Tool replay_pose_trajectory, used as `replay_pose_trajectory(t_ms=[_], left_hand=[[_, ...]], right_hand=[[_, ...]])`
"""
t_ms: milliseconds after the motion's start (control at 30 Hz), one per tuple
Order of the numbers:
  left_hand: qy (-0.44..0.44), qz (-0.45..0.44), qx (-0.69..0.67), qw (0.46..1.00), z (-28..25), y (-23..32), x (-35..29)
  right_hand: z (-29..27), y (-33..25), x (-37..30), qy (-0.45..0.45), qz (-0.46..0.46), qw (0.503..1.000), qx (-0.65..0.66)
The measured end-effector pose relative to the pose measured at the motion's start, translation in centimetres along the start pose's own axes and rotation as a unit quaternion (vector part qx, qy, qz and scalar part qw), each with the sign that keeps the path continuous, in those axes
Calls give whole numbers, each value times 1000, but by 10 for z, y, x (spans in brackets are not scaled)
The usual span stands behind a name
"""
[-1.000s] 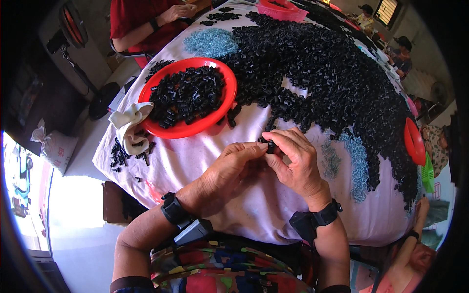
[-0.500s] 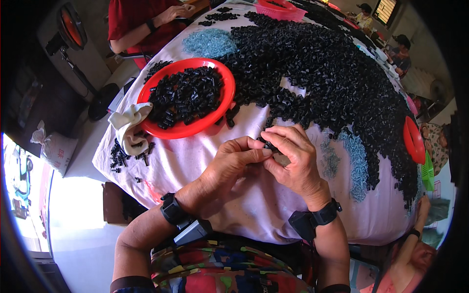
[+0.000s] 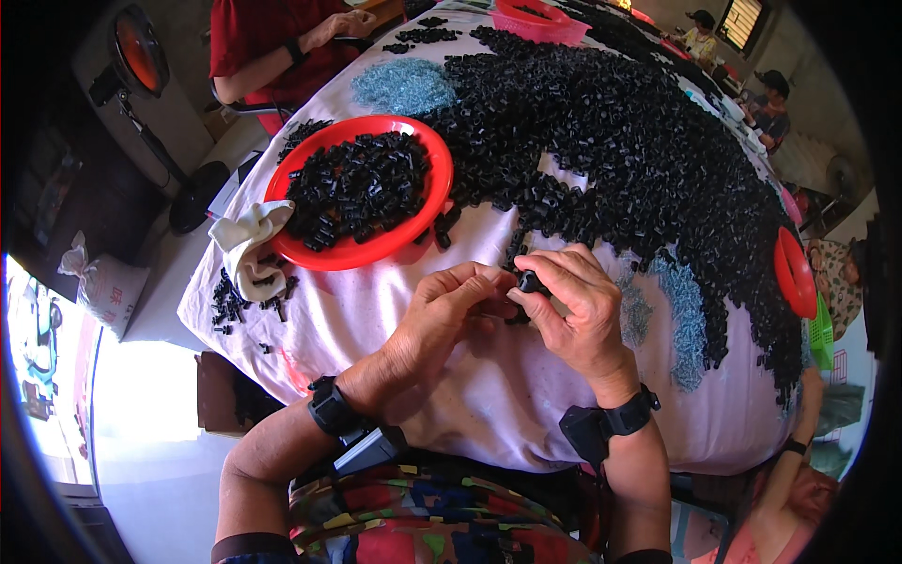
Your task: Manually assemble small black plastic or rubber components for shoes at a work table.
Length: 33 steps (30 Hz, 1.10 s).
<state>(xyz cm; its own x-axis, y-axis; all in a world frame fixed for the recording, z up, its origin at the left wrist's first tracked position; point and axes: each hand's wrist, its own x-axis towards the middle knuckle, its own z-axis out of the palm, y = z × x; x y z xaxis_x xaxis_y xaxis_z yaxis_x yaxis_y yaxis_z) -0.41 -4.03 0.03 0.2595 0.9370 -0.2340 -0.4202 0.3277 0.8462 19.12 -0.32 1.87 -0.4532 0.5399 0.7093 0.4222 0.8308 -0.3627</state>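
Observation:
Over the near part of the cloth, my right hand pinches a small black plastic part between thumb and fingertips. My left hand is closed just beside it, thumb against the fingers; what it holds, if anything, is hidden. To the left, a red plastic basin carries a heap of similar black parts. A huge pile of these black parts spreads beyond my hands, and a few lie just under my fingertips.
Small translucent bluish pieces lie in a far heap and a near right heap. A white cloth hangs over the basin's edge. People sit around the table, one in red. A fan stands at left.
My hands have drawn slightly apart at the fingertips. The black part now shows clearly in my right hand's pinch, while my left fingers have pulled back a little.

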Motion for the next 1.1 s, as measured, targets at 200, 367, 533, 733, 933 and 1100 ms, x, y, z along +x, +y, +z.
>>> replay_pose_trajectory(t_ms=[200, 367, 533, 733, 933, 1100], left_hand=[[-58, 33, 62, 996, 3, 6, -4], [-35, 22, 70, 997, -1, 2, -2], [-19, -1, 92, 996, -5, 3, 0], [4, -12, 79, 997, -5, 5, 0], [-40, 47, 120, 991, 1, -3, 1], [-21, 18, 162, 986, -3, 11, 0]], right_hand=[[-1, -1, 1, -5, -13, 1000, 6], [0, -2, 0, -28, 11, 999, 12], [2, 2, -3, -36, 9, 999, 3], [2, 1, -1, -14, -6, 1000, -18], [0, -3, 1, -38, 3, 999, -10], [-3, 0, -3, -36, 54, 997, 33]])
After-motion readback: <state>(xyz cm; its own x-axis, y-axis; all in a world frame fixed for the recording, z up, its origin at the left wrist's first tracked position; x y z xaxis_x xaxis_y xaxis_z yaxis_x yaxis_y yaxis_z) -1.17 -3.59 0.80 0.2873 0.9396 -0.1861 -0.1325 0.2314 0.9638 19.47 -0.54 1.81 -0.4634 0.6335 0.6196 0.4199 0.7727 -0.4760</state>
